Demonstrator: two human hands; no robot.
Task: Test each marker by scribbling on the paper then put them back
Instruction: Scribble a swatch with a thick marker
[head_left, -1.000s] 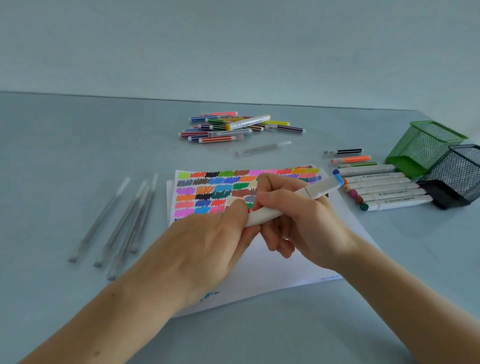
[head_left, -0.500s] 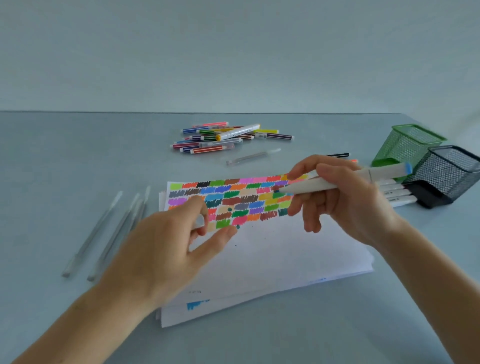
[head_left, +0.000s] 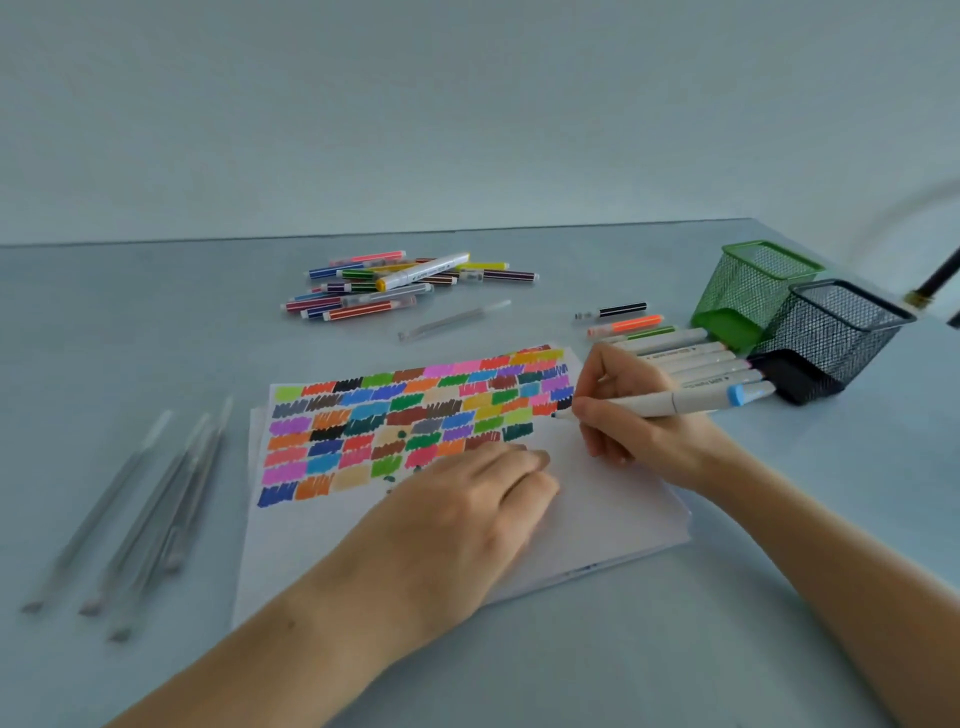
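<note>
A white marker (head_left: 675, 402) with a light-blue end cap is gripped in my right hand (head_left: 634, 421), and its dark tip touches the paper (head_left: 597, 499) at the right end of the scribble rows. The sheet's upper half is filled with several rows of coloured patches. My left hand (head_left: 467, 499) rests on the paper just below the patches, its fingers curled under. The cap it pulled off is hidden inside the fingers.
Several white markers (head_left: 691, 353) lie in a row right of the paper, next to a green mesh cup (head_left: 753, 291) and a black mesh cup (head_left: 836, 338). A pile of thin striped markers (head_left: 395, 286) lies behind. Clear pens (head_left: 150, 509) lie at the left.
My left hand pulled the cap off the marker and dropped onto the paper. My right hand swung the marker over and lowered its tip to the sheet's right side.
</note>
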